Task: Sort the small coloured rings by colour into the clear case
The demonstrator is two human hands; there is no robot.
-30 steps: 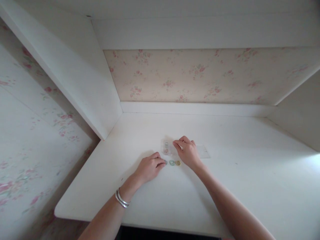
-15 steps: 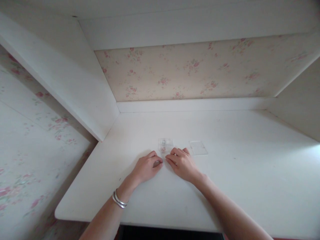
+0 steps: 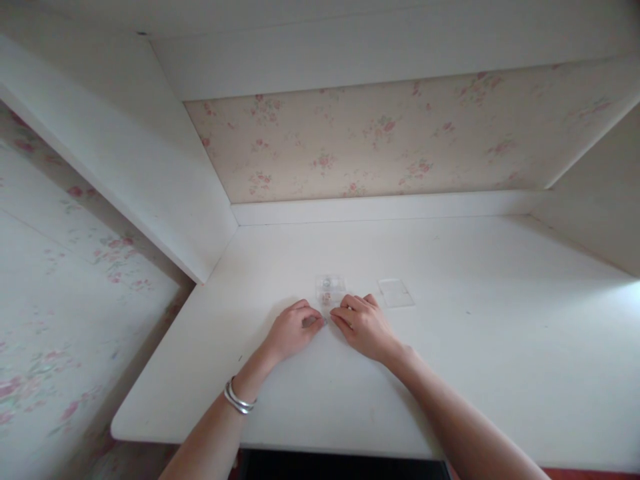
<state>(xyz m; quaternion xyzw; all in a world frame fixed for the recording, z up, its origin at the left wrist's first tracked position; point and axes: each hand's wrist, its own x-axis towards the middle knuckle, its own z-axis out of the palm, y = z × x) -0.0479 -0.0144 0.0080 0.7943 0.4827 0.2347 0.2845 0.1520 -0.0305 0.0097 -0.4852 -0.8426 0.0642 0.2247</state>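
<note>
A person's two bare hands rest close together on a white counter (image 3: 450,373) set in an alcove with pale floral wallpaper (image 3: 380,140). The landmark is a small clear plastic box (image 3: 330,288), lying on the counter just beyond the hands.

A second ago the right hand (image 3: 364,327) was over this box, and a few small coloured ring-shaped pieces lay in a row between the hands. Now the right hand has drawn back to just in front of the box, its fingertips (image 3: 336,313) nearly meeting those of the left hand (image 3: 293,328). The coloured pieces are no longer in sight; they are probably under the fingers, which suggests the hands have closed in on them.

Both hands are curled, fingers bent down toward the counter. Whether they grip anything cannot be told; a small glint shows between the fingertips.

The box appears open, with tiny pinkish items inside. It is roughly square, so it has no clear long axis; its edges run about parallel to the counter's back edge.

Well to the right of the box lies a flat clear plastic lid (image 3: 395,293). The left wrist wears silver bangles (image 3: 239,399).
</note>
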